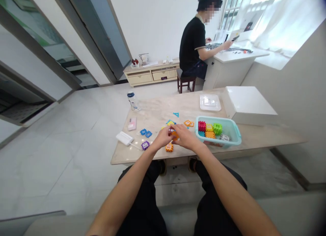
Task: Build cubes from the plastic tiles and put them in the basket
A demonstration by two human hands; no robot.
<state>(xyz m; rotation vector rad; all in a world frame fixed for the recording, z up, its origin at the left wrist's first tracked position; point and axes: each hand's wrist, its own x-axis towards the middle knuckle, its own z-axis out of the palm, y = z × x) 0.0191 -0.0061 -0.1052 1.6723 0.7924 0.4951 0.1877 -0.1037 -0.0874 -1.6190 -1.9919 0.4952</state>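
Orange square plastic waffle block (175,136): held over the table at mid-front, between both hands, partly hidden by fingers. Left hand (163,137) and right hand (186,137) are closed narrow and brought together, fingertips meeting around the block. Exact grip cannot be told. Black-trousered knees (142,198) are seen below the table edge.

Just under the hands, a second orange waffle block (169,147) is laid on the beige marble tabletop (155,108). To the left are placed a purple waffle block (145,145), two joined blue waffle blocks (145,133), a white rectangular bar (124,138) and a flat pink packet (131,123). To the right, a teal plastic tub (238,139) is filled with red, yellow, green, orange and white blocks (210,129). An orange-yellow block (188,123) and a small blue triangular piece (175,114) are set farther on.

Beyond these, a clear plastic lid (210,102), a white box (248,105) and a blue-capped bottle (133,101) are placed. Farther off, a seated co-worker in a black shirt (192,47) is turned away on a dark wooden stool (185,80), hands at a white desk (236,55). A low cream cabinet (150,72) is set against the far wall.
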